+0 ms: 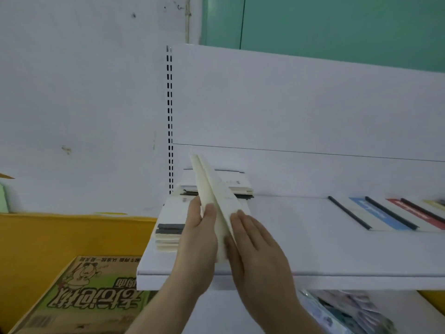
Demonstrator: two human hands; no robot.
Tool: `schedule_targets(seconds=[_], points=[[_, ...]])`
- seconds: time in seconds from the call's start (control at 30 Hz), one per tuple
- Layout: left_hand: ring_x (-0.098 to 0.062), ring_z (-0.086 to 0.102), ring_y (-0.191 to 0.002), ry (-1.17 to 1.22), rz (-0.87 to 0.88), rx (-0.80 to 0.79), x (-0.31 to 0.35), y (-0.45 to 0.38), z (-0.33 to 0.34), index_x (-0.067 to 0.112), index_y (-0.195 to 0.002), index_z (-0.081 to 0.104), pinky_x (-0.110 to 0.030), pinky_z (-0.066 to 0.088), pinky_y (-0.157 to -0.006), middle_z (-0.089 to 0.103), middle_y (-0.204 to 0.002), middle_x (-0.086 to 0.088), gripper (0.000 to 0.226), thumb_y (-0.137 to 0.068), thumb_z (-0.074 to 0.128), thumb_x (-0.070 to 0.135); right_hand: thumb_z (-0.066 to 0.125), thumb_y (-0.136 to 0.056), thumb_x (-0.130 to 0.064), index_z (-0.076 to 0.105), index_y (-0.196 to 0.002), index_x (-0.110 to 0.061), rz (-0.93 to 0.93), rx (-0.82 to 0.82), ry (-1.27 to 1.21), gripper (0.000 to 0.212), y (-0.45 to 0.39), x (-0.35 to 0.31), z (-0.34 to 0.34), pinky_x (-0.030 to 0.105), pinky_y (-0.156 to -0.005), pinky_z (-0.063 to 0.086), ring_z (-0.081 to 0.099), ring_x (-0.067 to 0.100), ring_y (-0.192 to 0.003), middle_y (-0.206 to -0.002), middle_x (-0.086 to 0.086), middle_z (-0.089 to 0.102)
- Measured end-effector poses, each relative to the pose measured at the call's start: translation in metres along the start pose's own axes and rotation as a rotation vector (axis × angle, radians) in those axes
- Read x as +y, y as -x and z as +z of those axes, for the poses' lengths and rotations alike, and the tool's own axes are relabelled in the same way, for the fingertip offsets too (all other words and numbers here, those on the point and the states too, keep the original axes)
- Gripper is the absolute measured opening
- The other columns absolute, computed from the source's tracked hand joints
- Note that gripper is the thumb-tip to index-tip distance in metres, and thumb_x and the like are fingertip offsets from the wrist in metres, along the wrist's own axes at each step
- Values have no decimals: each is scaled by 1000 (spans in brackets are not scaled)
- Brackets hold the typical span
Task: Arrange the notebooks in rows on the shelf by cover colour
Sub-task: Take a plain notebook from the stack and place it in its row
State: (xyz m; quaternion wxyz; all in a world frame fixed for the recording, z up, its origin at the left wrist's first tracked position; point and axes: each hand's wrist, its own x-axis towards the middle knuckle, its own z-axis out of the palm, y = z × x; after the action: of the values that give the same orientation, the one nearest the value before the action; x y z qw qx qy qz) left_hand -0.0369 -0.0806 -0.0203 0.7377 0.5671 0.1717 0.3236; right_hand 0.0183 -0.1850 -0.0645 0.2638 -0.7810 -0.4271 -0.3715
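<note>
Down at your lower left sits the green-printed cardboard box (79,297). Your left hand (195,242) pinches the cream notebooks (216,203), thumb on top; your right hand (255,244) lies flat against their right side, fingers straight. They stand on edge over the white shelf (301,239), long axis running away from you, the white stack (171,225) just left. Coloured notebooks (395,213) lie well apart, rightward.
</note>
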Motion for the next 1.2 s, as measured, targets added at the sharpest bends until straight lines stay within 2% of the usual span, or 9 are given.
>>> schedule_targets(seconds=[0.13,0.27,0.37,0.5,0.6,0.7,0.87,1.0,1.2], points=[[-7,65,-102,34,33,-77,-10,3,7,44,-118,53,-30,57,-77,68,-109,16,19,-100,47,45,29,-103,-41,36,-147,-14,56,-145,-33,52,12,2,-3,45,-107,39,30,21,-141,-153,2,34],[-1,66,-94,-78,119,-144,-21,2,26,40,-125,47,-22,58,-65,65,-110,17,31,-99,54,24,30,-99,-42,21,-152,-19,53,-229,-139,58,22,9,-21,40,-116,26,10,13,-147,-159,-7,17],[-11,66,-103,-10,77,-168,-28,2,42,38,-123,51,-37,60,-80,68,-113,13,30,-101,51,18,27,-101,-42,34,-148,-18,135,-149,-76,53,30,43,-38,36,-115,26,19,10,-144,-156,-7,27],[-15,66,-107,-18,53,-246,-41,-1,69,38,-123,54,-47,56,-90,69,-115,13,30,-101,52,18,30,-96,-54,34,-144,-31,635,-160,-249,53,28,104,-64,33,-110,36,33,6,-135,-147,-17,36],[-15,65,-108,-76,71,-276,-54,-5,99,40,-125,53,-46,56,-90,68,-116,15,31,-102,51,19,45,-96,-44,54,-115,-38,675,-202,-393,21,26,145,-79,14,-73,47,60,-1,-97,-104,-25,63],[-12,62,-106,-194,108,-223,-77,-15,139,46,-121,48,-44,56,-89,64,-117,17,31,-102,50,22,51,-96,-36,53,-110,-40,650,-160,-386,15,25,183,-91,10,-63,43,59,-5,-86,-96,-22,65],[2,54,-96,-387,151,-155,-110,-36,209,39,-130,38,-16,43,-66,56,-115,18,36,-101,46,19,55,-95,-28,47,-114,-42,648,-170,-322,26,20,256,-95,12,-66,44,57,-3,-91,-101,-25,59],[-14,59,-99,-598,222,-38,-139,-62,267,30,-131,43,-26,48,-78,58,-114,6,35,-98,51,18,57,-94,-28,49,-125,-31,607,-200,-266,33,13,324,-89,10,-71,44,55,3,-93,-106,-18,57],[-14,58,-94,-842,188,-41,-174,-108,298,19,-122,55,-24,41,-76,65,-111,1,27,-96,55,25,51,-97,-31,32,-145,-20,506,-365,-134,53,3,381,-65,23,-92,38,43,11,-109,-124,-2,53]])
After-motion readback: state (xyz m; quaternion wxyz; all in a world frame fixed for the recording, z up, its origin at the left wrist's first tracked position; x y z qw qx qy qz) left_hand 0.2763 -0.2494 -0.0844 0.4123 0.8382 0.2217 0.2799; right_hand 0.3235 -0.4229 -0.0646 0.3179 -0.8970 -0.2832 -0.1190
